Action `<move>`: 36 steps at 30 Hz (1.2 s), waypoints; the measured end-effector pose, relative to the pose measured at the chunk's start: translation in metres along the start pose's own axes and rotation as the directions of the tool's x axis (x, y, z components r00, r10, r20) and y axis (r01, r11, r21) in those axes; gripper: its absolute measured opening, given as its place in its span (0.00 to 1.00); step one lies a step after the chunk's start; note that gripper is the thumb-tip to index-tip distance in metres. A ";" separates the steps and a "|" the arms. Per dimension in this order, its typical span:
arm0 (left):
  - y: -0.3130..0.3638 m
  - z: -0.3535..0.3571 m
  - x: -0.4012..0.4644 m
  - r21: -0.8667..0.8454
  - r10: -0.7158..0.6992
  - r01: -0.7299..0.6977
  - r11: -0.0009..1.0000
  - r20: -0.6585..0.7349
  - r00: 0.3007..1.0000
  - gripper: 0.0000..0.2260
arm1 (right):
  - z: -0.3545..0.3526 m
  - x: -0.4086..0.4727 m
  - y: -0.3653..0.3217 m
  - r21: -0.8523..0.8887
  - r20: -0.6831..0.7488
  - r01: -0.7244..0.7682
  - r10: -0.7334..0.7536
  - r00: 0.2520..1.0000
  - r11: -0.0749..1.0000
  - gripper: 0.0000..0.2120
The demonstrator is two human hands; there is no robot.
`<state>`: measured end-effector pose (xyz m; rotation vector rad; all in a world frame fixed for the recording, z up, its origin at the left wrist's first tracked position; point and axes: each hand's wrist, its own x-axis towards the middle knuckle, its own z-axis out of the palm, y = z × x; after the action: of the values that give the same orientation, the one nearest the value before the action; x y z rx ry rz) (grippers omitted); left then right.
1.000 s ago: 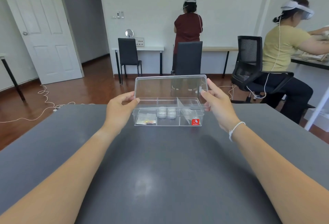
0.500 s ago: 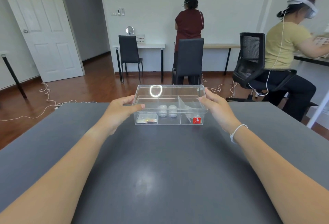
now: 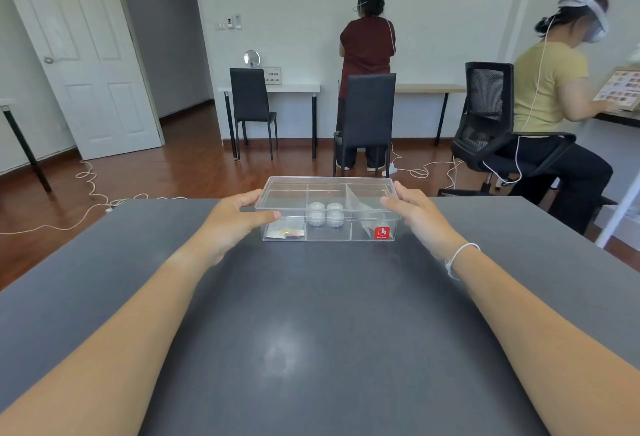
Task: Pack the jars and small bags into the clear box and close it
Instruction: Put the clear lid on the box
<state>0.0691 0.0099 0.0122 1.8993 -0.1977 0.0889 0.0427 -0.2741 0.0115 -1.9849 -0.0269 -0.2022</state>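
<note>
Pressing evenly suits this: left hand [image 3: 232,219] and right hand [image 3: 414,214] each grip an end of the flat clear plastic lid [image 3: 327,196] atop the clear compartmented box [image 3: 329,227] between them (two white jars [image 3: 325,214] inside).

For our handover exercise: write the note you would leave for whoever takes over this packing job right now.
Left hand grips the lid's left end; right hand grips its right end.
The lid lies flat on the clear box on the grey table.
Inside: two white jars in the middle compartment, a small bag on the left, a clear bag on the right.
Done: packing, lid down.
Left: check it is seated, then let go.
</note>
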 end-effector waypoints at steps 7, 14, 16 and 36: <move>-0.001 0.000 -0.001 0.002 0.000 0.000 1.000 -0.014 1.000 0.20 | -0.004 -0.005 0.003 0.056 0.037 -0.008 0.006 0.999 0.998 0.29; -0.003 0.000 0.000 0.021 0.000 0.001 1.000 -0.019 1.000 0.22 | -0.003 -0.010 0.005 0.050 0.040 0.005 -0.007 0.999 0.999 0.30; -0.003 0.000 0.000 0.022 -0.001 0.002 1.000 -0.027 1.000 0.22 | -0.003 -0.010 0.005 0.056 0.020 0.010 -0.012 1.000 0.998 0.29; -0.006 0.003 0.003 -0.009 0.001 -0.001 1.000 -0.054 0.999 0.21 | -0.001 -0.012 0.003 -0.023 -0.024 0.021 -0.021 0.999 1.000 0.27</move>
<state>0.0729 0.0089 0.0062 1.8855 -0.1623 0.1392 0.0308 -0.2760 0.0071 -2.0052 -0.0295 -0.2415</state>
